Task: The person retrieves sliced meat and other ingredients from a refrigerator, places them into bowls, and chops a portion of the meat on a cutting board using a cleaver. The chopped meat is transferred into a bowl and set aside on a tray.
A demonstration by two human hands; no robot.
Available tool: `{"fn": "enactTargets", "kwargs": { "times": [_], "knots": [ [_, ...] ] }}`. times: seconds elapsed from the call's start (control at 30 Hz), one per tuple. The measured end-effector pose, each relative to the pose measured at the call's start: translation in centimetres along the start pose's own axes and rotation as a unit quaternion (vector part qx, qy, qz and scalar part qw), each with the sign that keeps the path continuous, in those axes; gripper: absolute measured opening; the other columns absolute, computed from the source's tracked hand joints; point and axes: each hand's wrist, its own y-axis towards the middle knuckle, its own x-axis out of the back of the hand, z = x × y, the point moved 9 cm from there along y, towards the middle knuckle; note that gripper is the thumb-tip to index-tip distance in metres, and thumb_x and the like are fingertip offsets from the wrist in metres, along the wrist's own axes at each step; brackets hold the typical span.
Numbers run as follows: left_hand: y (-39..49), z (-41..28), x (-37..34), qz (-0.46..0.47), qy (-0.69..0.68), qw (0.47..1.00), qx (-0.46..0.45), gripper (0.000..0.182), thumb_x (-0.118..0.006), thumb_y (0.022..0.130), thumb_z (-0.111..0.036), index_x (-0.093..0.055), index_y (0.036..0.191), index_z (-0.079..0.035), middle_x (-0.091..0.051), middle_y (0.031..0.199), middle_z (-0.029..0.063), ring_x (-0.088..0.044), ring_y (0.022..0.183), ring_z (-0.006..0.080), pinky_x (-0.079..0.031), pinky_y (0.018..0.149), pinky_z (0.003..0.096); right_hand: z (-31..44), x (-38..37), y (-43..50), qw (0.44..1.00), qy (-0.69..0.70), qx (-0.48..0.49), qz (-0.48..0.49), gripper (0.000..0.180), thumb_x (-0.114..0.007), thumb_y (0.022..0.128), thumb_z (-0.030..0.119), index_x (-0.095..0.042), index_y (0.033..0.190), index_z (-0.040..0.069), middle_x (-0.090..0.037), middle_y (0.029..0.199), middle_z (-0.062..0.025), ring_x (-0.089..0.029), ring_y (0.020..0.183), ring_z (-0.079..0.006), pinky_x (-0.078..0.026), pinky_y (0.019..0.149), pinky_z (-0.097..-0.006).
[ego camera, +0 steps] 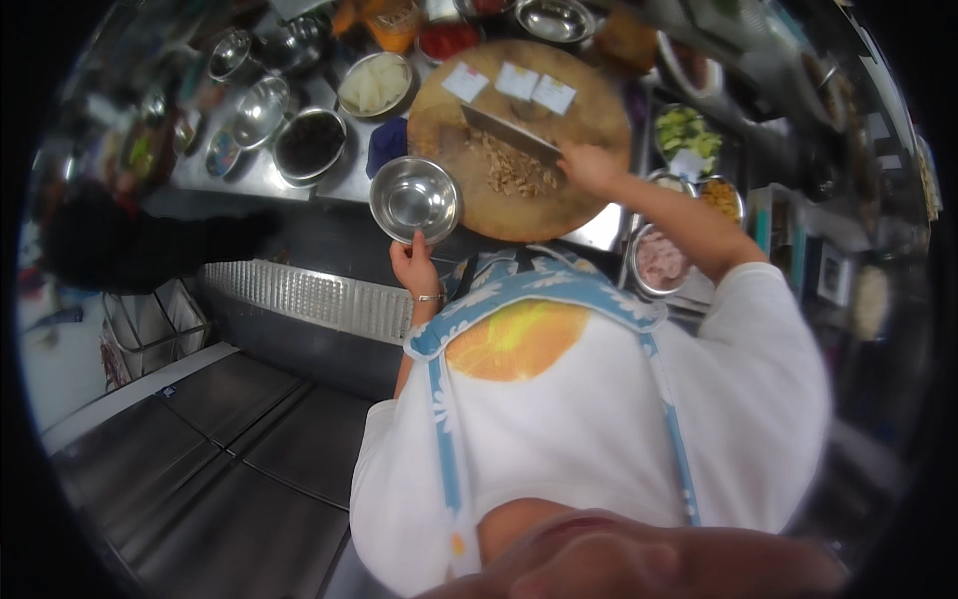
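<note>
My left hand grips the rim of a stainless steel bowl, thumb over its near edge. Nothing lies inside that bowl, which is held at the left edge of a round wooden chopping board. In my right hand is the handle of a cleaver. Its broad blade lies across the board, behind a loose spread of chopped light-brown pieces; what food they are I cannot tell. Three small white paper slips with writing rest on the far part of the board.
Left of the board stand bowls of white slices and dark food, by a dark blue cloth. At right are bowls of pink meat and green vegetable pieces. Red food sits beyond. A dark sleeve reaches in from the left.
</note>
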Motion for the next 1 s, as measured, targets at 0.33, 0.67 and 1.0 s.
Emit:
{"fn": "enactTargets", "kwargs": {
  "times": [0.33, 0.67, 1.0],
  "knots": [
    [-0.1, 0.4, 0.4, 0.004, 0.052, 0.999, 0.014, 0.016, -0.065, 0.091, -0.011, -0.053, 0.084, -0.002, -0.05, 0.083, 0.0004, -0.05, 0.07, 0.0069, -0.049, 0.062, 0.0215, -0.6, -0.2, 2.4, 0.996, 0.013, 0.011, 0.085, 0.027, -0.054, 0.092, 0.025, -0.056, 0.092, -0.002, -0.065, 0.089, -0.0274, -0.064, 0.087, -0.0407, -0.049, 0.076, -0.0512],
    [-1.0, -0.7, 0.5, -0.013, 0.042, 0.999, -0.009, 0.015, -0.065, 0.091, -0.011, -0.054, 0.085, -0.003, -0.051, 0.082, 0.0003, -0.05, 0.068, 0.0065, -0.049, 0.061, 0.0212, -3.1, 1.2, 5.6, 0.998, 0.023, 0.052, -0.015, 0.024, -0.054, 0.093, 0.022, -0.054, 0.097, -0.002, -0.065, 0.087, -0.026, -0.063, 0.085, -0.043, -0.049, 0.075, -0.0506],
    [-1.5, -1.1, 0.1, -0.006, 0.043, 0.999, -0.028, 0.014, -0.064, 0.092, -0.011, -0.055, 0.086, -0.003, -0.054, 0.079, -0.0003, -0.05, 0.066, 0.0063, -0.046, 0.059, 0.02, -0.4, 0.8, 4.8, 0.996, 0.037, 0.055, -0.065, 0.024, -0.056, 0.092, 0.021, -0.054, 0.096, -0.003, -0.065, 0.088, -0.0263, -0.063, 0.085, -0.043, -0.05, 0.074, -0.0508]
  ]
}}
